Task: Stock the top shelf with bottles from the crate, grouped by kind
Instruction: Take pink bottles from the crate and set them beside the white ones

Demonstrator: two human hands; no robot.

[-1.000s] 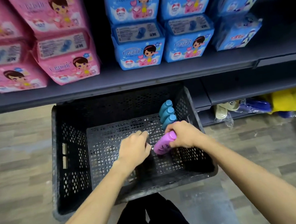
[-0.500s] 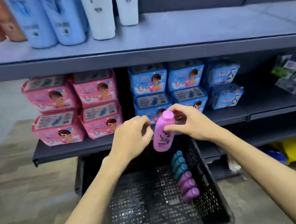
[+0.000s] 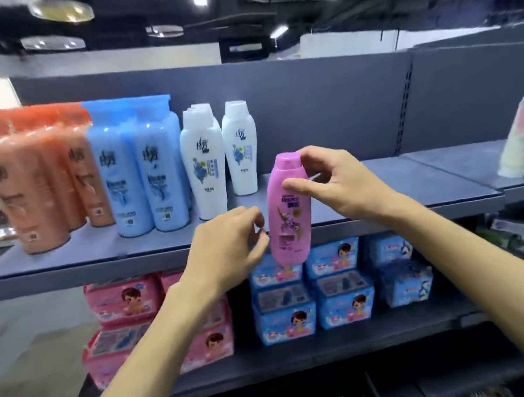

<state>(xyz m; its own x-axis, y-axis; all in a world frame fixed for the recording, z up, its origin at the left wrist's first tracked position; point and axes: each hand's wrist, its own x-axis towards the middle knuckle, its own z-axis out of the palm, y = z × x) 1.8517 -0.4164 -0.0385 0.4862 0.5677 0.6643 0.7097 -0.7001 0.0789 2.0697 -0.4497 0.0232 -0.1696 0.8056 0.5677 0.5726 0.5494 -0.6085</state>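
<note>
Pink bottle pinched upright by right hand, right of white bottles, likely to start its own group; left hand curled alongside, contact unclear.

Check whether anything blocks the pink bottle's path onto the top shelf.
Nothing visible does. The right hand holds the pink bottle in front of the top shelf, whose surface right of the white bottles lies bare.
</note>
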